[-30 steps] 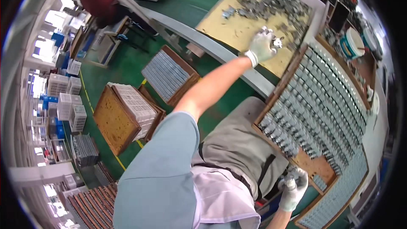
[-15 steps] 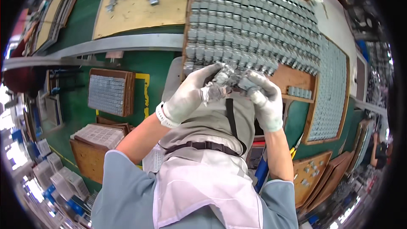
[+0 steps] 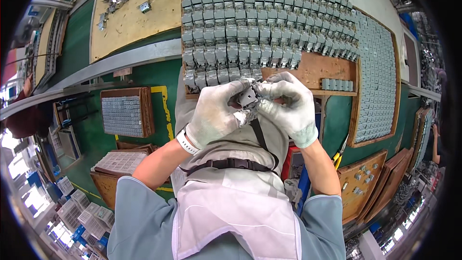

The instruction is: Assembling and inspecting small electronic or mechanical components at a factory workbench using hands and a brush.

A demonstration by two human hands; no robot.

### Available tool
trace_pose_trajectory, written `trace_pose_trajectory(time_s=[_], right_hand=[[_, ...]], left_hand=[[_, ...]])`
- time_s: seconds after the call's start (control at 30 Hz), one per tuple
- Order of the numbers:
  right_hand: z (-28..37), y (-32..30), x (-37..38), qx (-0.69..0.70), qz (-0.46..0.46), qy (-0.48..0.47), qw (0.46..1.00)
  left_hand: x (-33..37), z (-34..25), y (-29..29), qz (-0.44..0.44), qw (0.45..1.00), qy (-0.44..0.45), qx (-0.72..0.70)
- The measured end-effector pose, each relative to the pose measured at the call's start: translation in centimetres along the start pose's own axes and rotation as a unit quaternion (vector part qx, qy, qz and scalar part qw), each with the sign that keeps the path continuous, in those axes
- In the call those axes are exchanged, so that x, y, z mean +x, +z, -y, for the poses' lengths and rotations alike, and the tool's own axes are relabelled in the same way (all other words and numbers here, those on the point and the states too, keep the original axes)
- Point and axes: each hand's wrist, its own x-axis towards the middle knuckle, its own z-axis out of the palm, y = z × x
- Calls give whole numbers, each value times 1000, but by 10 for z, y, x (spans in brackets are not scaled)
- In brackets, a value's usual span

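Note:
Both hands, in white gloves, meet at the near edge of a wooden tray [image 3: 332, 70]. Between them is a small grey boxy metal part [image 3: 248, 97] with a dark hole in its face. My left hand [image 3: 215, 110] is closed round its left side, thumb below and fingers above. From the other side my right hand [image 3: 288, 108] pinches at it; its fingertips partly hide what they grip. Tight rows of similar grey parts [image 3: 231, 33] fill most of the tray beyond my hands.
A short row of grey blocks [image 3: 337, 84] lies in the tray's near right corner. A second full tray [image 3: 375, 77] stands to the right. Loose parts lie on a yellowish board [image 3: 139, 24] at far left. Stacked trays [image 3: 147, 110] stand on the green floor, left.
My hands have come together: the right fingers, earlier apart with a grey block, now pinch at the part in my left hand. The view has shifted, so the tray appears farther left.

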Motion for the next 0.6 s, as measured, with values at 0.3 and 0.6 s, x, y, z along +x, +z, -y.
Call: trace_pose_trajectory(time_s=[0.3, 0.6], right_hand=[[2, -2, -2, -24, 0, 15, 1000], [-11, 0, -6, -116, 47, -43, 991]], left_hand=[[5, 6, 4, -12, 999, 24, -45], [26, 6, -23, 167, 983, 46, 65]])
